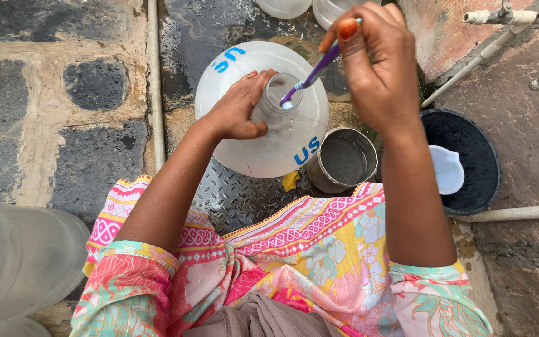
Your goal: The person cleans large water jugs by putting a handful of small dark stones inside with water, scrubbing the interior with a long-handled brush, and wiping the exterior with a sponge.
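I see my left hand (237,111) wrapped around the neck of a big jug (262,118), fingers curled tight on the clear plastic below its round mouth. The jug is smooth, translucent white and domed, standing upright on a wet metal plate (232,196) with a raised diamond tread. My right hand (378,65) pinches a purple toothbrush (312,75) between closed fingers, its bristled head dipped just inside the jug's mouth. Just right of the jug, touching it, stands a dull steel pot (343,159) holding water. Further right sits a black tub (469,156) with a white scoop (447,168) in it. The floor (51,125) is rough, patchy stone and cement, dark where wet. Pale pipes (153,81) run across it. The jug carries blue painted marks at 2 spots, top left and lower right. Another cloudy jug (20,256) lies at far left.
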